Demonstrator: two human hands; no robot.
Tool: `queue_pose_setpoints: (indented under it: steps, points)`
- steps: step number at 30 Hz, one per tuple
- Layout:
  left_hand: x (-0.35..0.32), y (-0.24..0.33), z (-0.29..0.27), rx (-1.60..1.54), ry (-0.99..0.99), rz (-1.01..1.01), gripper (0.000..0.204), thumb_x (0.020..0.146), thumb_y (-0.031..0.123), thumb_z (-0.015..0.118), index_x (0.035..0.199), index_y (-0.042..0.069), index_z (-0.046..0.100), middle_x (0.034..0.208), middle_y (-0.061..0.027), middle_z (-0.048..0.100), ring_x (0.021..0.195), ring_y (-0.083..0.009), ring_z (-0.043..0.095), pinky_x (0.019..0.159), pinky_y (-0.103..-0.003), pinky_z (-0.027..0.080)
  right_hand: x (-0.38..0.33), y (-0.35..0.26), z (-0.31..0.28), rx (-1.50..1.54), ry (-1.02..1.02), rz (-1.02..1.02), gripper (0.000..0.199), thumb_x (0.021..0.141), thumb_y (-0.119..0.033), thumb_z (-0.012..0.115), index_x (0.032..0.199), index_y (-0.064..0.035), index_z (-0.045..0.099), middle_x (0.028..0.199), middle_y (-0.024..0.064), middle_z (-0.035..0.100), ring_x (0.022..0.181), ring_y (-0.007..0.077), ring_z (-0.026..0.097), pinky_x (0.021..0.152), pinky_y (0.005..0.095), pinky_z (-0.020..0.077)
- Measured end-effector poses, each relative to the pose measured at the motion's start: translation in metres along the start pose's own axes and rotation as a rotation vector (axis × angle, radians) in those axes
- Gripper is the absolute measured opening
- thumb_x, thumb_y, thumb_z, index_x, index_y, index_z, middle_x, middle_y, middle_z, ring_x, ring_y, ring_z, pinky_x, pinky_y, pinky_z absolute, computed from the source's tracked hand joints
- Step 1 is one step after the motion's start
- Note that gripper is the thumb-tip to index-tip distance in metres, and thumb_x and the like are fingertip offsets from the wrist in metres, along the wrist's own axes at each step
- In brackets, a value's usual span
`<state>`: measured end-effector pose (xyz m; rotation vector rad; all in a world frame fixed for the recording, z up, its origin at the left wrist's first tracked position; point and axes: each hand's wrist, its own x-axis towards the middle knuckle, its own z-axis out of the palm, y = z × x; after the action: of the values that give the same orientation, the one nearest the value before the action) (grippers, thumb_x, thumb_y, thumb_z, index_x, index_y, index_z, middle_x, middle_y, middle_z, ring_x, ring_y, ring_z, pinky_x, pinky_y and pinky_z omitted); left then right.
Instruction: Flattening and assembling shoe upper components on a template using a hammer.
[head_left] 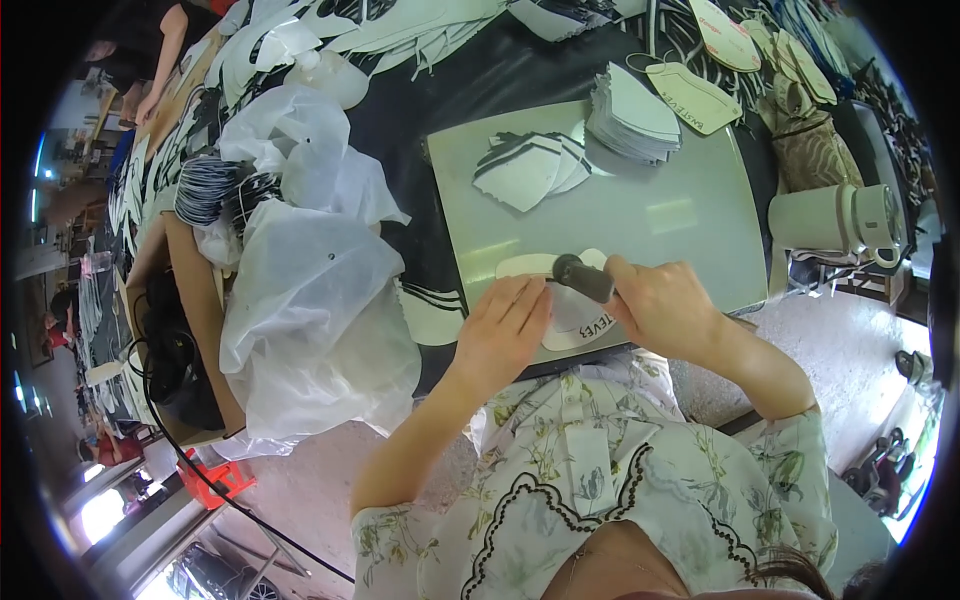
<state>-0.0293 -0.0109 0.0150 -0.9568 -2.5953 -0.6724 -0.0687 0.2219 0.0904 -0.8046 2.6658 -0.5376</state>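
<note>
A pale, rounded pattern piece with handwriting lies near the front edge of a grey-green board. Above it is a white curved cut piece. My left hand rests on these pieces with its fingers laid flat and side by side. In my right hand is a dark, thick, round-ended tool handle, with the fingers closed round it. It tilts over the pieces close to the left fingertips. Its working end is hidden.
Farther up the board lie a fanned pile of pale cut pieces and a taller stack. A large plastic bag and a cardboard box are at left. A pale green flask lies at right.
</note>
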Motion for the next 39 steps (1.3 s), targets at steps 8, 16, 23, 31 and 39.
queue_pose_setpoints:
  steps: [8, 16, 23, 31, 39]
  points:
    - [-0.001, 0.007, -0.003, -0.012, -0.013, -0.019, 0.029, 0.080, 0.008, 0.070, 0.107, -0.002, 0.066, 0.113, -0.0140, 0.067, 0.109, -0.0293, 0.061, 0.093, -0.042, 0.052, 0.004, -0.001, 0.008, -0.030, -0.104, 0.003, 0.030, 0.094, -0.028, 0.061, 0.093, -0.0007, 0.050, 0.063, 0.0143, 0.063, 0.057, 0.0369, 0.064, 0.051, 0.0460, 0.0487]
    - [-0.004, -0.005, -0.002, -0.091, 0.051, -0.085, 0.035, 0.078, 0.006, 0.075, 0.111, 0.001, 0.065, 0.108, -0.0092, 0.069, 0.104, -0.0285, 0.064, 0.088, -0.038, 0.054, 0.014, -0.003, 0.003, -0.105, -0.199, 0.070, 0.036, 0.100, -0.035, 0.054, 0.090, -0.0009, 0.053, 0.065, 0.0149, 0.066, 0.059, 0.0346, 0.067, 0.052, 0.0444, 0.0515]
    - [0.000, -0.004, -0.002, -0.041, 0.043, -0.044, 0.027, 0.079, 0.005, 0.068, 0.104, -0.003, 0.065, 0.108, -0.0137, 0.068, 0.106, -0.0290, 0.063, 0.090, -0.041, 0.054, 0.018, -0.008, -0.001, -0.074, -0.003, -0.036, 0.035, 0.100, -0.035, 0.054, 0.089, -0.0013, 0.052, 0.063, 0.0141, 0.064, 0.059, 0.0337, 0.067, 0.051, 0.0429, 0.0503]
    - [-0.003, -0.002, -0.004, -0.075, 0.054, -0.077, 0.032, 0.079, 0.005, 0.075, 0.109, 0.000, 0.065, 0.108, -0.0113, 0.068, 0.103, -0.0285, 0.064, 0.086, -0.039, 0.055, 0.022, -0.004, 0.008, -0.060, -0.201, 0.037, 0.037, 0.100, -0.035, 0.053, 0.089, 0.0005, 0.053, 0.062, 0.0145, 0.064, 0.056, 0.0350, 0.065, 0.052, 0.0447, 0.0504]
    - [0.001, -0.009, -0.009, -0.046, 0.053, -0.035, 0.036, 0.076, 0.002, 0.075, 0.110, -0.002, 0.063, 0.108, -0.0132, 0.068, 0.100, -0.0290, 0.065, 0.083, -0.038, 0.056, 0.024, -0.001, 0.009, -0.040, -0.158, 0.016, 0.034, 0.098, -0.032, 0.058, 0.089, -0.0001, 0.049, 0.060, 0.0154, 0.061, 0.055, 0.0379, 0.063, 0.050, 0.0470, 0.0483]
